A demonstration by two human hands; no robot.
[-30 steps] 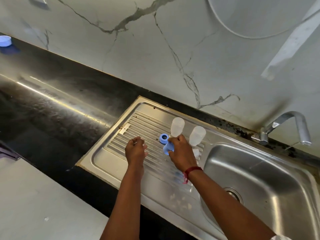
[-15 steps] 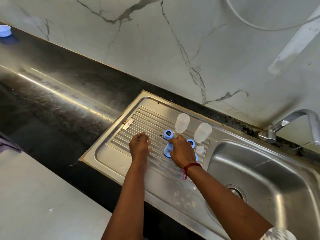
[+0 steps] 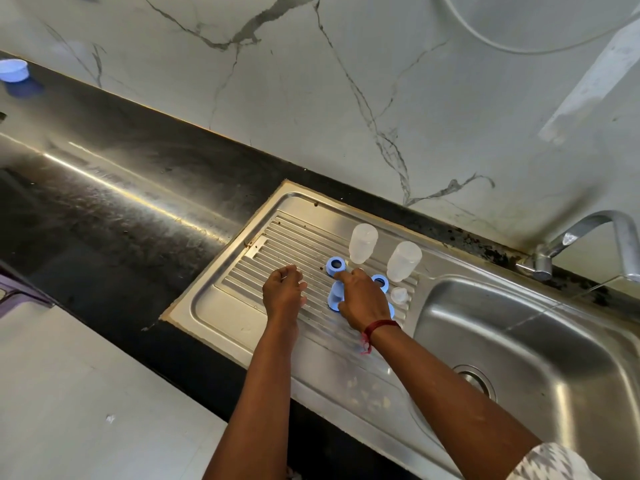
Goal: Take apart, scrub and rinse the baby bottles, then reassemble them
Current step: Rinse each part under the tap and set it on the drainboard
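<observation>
Two translucent bottle bodies [image 3: 362, 242] [image 3: 403, 260] stand upside down on the steel drainboard [image 3: 221, 306]. One blue collar ring [image 3: 336, 265] lies in front of the left bottle, and a second blue ring [image 3: 381, 282] shows behind my right hand. A clear nipple [image 3: 399, 295] sits near the basin's edge. My right hand [image 3: 363, 301] grips a blue cap [image 3: 334, 298] that stands on the ribs, with its fingers curled over it. My left hand [image 3: 284, 294] hovers over the ribs to the left with its fingers curled; nothing shows in it.
The sink basin [image 3: 540, 327] with its drain [image 3: 473, 375] lies to the right, under a steel faucet [image 3: 588, 233]. A black counter [image 3: 121, 202] runs to the left, with a small blue-and-white bowl [image 3: 14, 70] at its far end. A marble wall stands behind.
My right hand has lowered the blue cap onto the drainboard ribs and shifted slightly right, uncovering the second blue ring. My left hand has barely moved.
</observation>
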